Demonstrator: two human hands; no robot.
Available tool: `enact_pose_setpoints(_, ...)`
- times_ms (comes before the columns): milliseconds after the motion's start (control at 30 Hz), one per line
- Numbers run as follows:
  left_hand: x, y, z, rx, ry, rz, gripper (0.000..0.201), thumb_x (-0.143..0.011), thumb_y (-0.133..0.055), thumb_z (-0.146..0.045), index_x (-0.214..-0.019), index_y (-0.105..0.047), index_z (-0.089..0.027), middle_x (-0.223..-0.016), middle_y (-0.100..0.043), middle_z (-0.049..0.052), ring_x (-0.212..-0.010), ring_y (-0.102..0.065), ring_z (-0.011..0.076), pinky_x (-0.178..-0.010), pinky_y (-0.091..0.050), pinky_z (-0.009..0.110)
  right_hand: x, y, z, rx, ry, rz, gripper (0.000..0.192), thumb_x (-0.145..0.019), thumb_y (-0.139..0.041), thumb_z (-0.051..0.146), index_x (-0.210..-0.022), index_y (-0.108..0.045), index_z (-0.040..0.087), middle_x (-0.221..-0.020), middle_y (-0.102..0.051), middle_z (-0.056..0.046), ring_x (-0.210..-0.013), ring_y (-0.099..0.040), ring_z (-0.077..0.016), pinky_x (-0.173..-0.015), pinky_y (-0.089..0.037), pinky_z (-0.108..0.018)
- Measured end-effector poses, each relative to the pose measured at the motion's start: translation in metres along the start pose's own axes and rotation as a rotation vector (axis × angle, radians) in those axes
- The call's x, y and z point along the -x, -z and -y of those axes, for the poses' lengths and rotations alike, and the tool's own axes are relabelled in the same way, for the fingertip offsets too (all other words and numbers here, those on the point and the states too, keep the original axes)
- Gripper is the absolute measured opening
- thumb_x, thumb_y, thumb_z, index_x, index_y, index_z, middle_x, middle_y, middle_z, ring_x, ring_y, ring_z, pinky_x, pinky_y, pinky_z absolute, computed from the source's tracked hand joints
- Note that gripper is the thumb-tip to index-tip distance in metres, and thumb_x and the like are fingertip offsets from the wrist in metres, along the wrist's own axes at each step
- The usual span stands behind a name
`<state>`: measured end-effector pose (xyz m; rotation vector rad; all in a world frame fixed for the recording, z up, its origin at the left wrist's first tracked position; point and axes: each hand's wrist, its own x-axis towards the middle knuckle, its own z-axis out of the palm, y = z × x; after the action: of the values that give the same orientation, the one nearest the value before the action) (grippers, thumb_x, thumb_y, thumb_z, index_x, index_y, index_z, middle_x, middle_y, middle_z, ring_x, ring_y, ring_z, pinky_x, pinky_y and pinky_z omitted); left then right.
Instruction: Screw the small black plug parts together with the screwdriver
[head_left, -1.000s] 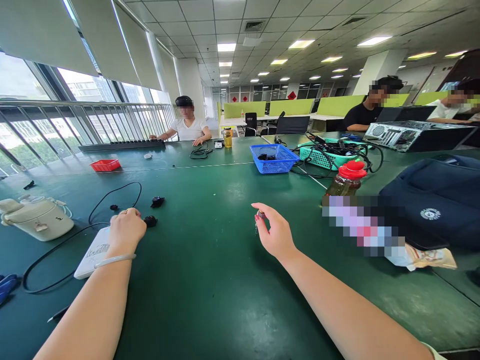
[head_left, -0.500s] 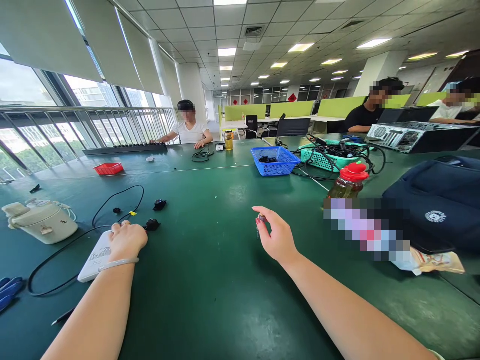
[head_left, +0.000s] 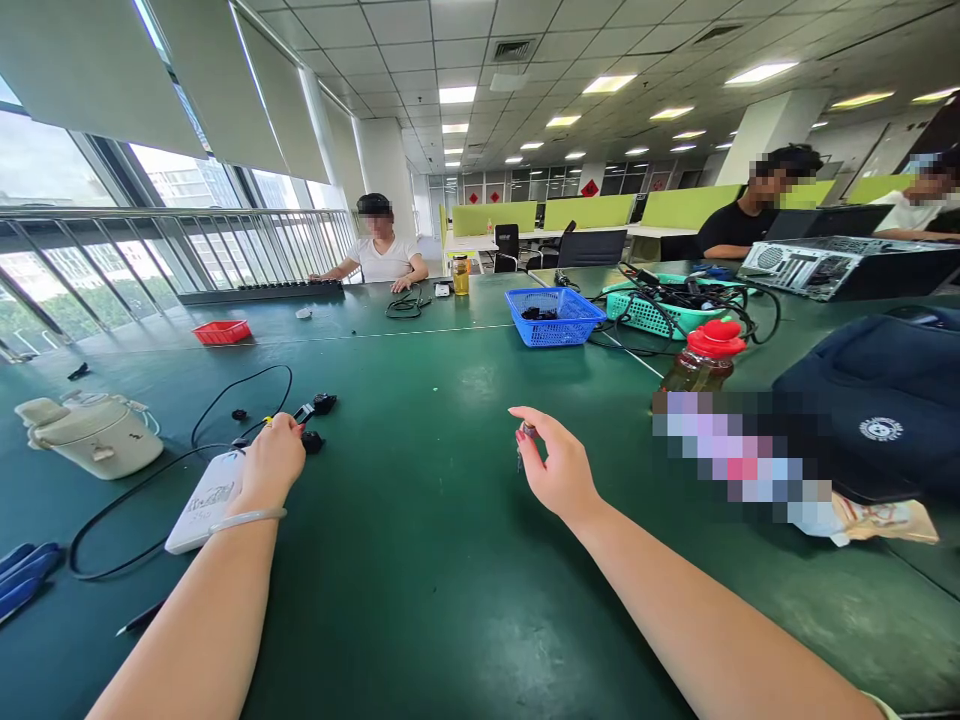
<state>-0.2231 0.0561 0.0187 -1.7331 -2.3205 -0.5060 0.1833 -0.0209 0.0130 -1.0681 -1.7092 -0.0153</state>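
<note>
Fingers (head_left: 525, 432) of the right hand (head_left: 559, 470) pinch a small metallic screw-like part above the green table (head_left: 450, 560). Fingers of the left hand (head_left: 271, 462), at nine o'clock, close on a small black connector with yellow tag (head_left: 301, 413) beside the flat white device (head_left: 206, 500). Both pieces look light, rigid and slippery; best pinched by the sides.

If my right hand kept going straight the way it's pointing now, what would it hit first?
The right hand points forward and slightly left over bare green table. The way looks free for a long stretch; the blue basket sits off to the right, though depth is hard to judge.
</note>
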Motion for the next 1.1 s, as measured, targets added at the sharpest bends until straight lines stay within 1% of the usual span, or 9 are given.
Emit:
enact_pose_setpoints(67, 0.0, 0.0, 0.0, 0.0, -0.007, 0.012, 0.03, -0.095, -0.031, -0.03, -0.102, -0.057, -0.016, -0.097, -0.066, 0.019, -0.091, -0.064, 0.0341, -0.075, -0.048, 0.042, 0.0, 0.0, 0.0, 0.002, -0.003, 0.005, 0.028, -0.094, -0.044, 0.021, -0.117, -0.06, 0.024, -0.086, -0.069, -0.003, -0.073, -0.065, -0.0177, -0.071, -0.056, -0.034)
enact_pose_setpoints(200, 0.0, 0.004, -0.002, -0.02, -0.002, 0.004, 0.029, -0.093, -0.038, -0.031, -0.105, -0.058, -0.014, -0.096, -0.067, 0.02, -0.097, -0.064, 0.0352, -0.082, -0.048, 0.043, 0.0, 0.0, 0.0, -0.004, 0.002, -0.003, 0.027, -0.094, -0.045, 0.021, -0.117, -0.06, 0.024, -0.085, -0.068, -0.003, -0.073, -0.065, -0.0174, -0.071, -0.056, -0.034)
enact_pose_setpoints(300, 0.003, 0.008, -0.007, -0.012, 0.06, -0.04, 0.039, -0.092, -0.042, -0.038, -0.117, -0.057, -0.012, -0.101, -0.067, 0.021, -0.098, -0.064, 0.0366, -0.084, -0.048, 0.045, 0.0, 0.0, -0.001, -0.009, 0.0, 0.0, 0.028, -0.094, -0.044, 0.021, -0.117, -0.06, 0.024, -0.085, -0.068, -0.002, -0.073, -0.065, -0.0175, -0.072, -0.055, -0.034)
enact_pose_setpoints(367, 0.004, 0.008, -0.009, -0.011, 0.042, -0.065, 0.046, -0.093, -0.04, -0.039, -0.129, -0.052, -0.013, -0.107, -0.066, 0.021, -0.101, -0.063, 0.0364, -0.087, -0.047, 0.046, 0.0, 0.0, -0.001, -0.012, -0.002, 0.002, 0.028, -0.094, -0.044, 0.021, -0.117, -0.059, 0.024, -0.084, -0.068, -0.002, -0.073, -0.065, -0.0176, -0.072, -0.056, -0.034)
enact_pose_setpoints(433, 0.004, 0.005, -0.009, -0.028, -0.013, -0.053, 0.051, -0.094, -0.037, -0.034, -0.139, -0.045, -0.011, -0.113, -0.064, 0.023, -0.105, -0.062, 0.0361, -0.091, -0.046, 0.046, 0.0, 0.0, -0.001, -0.01, -0.004, 0.002, 0.028, -0.094, -0.044, 0.022, -0.117, -0.059, 0.024, -0.085, -0.068, -0.003, -0.073, -0.065, -0.0177, -0.072, -0.056, -0.034)
enact_pose_setpoints(567, 0.001, 0.0, 0.0, -0.077, -0.109, 0.063, 0.061, -0.087, -0.037, -0.016, -0.148, -0.036, -0.011, -0.122, -0.06, 0.023, -0.112, -0.059, 0.0344, -0.092, -0.046, 0.04, 0.001, 0.0, 0.0, -0.007, -0.011, 0.004, 0.028, -0.094, -0.044, 0.021, -0.117, -0.06, 0.024, -0.085, -0.068, -0.003, -0.072, -0.065, -0.0179, -0.072, -0.056, -0.035)
enact_pose_setpoints(667, -0.002, -0.001, 0.008, -0.101, -0.178, 0.118, 0.071, -0.077, -0.037, -0.006, -0.148, -0.041, -0.016, -0.127, -0.058, 0.018, -0.111, -0.06, 0.0313, -0.091, -0.046, 0.036, 0.0, 0.0, 0.0, -0.011, -0.011, 0.011, 0.028, -0.094, -0.043, 0.021, -0.118, -0.059, 0.024, -0.084, -0.068, -0.003, -0.073, -0.065, -0.018, -0.072, -0.055, -0.035)
enact_pose_setpoints(800, -0.006, -0.003, 0.015, -0.068, -0.268, 0.124, 0.075, -0.069, -0.04, -0.004, -0.142, -0.05, -0.02, -0.128, -0.059, 0.014, -0.111, -0.061, 0.027, -0.095, -0.046, 0.032, 0.0, 0.001, 0.001, -0.014, -0.006, 0.006, 0.028, -0.094, -0.044, 0.02, -0.117, -0.06, 0.024, -0.084, -0.068, -0.003, -0.073, -0.065, -0.018, -0.072, -0.056, -0.034)
enact_pose_setpoints(1100, -0.011, -0.01, 0.02, 0.051, -0.287, 0.249, 0.072, -0.064, -0.044, -0.005, -0.132, -0.06, -0.022, -0.136, -0.058, 0.01, -0.109, -0.064, 0.0233, -0.092, -0.049, 0.029, 0.0, 0.001, 0.0, -0.02, -0.012, 0.011, 0.028, -0.094, -0.044, 0.021, -0.117, -0.06, 0.024, -0.085, -0.068, -0.003, -0.074, -0.065, -0.0181, -0.074, -0.055, -0.035)
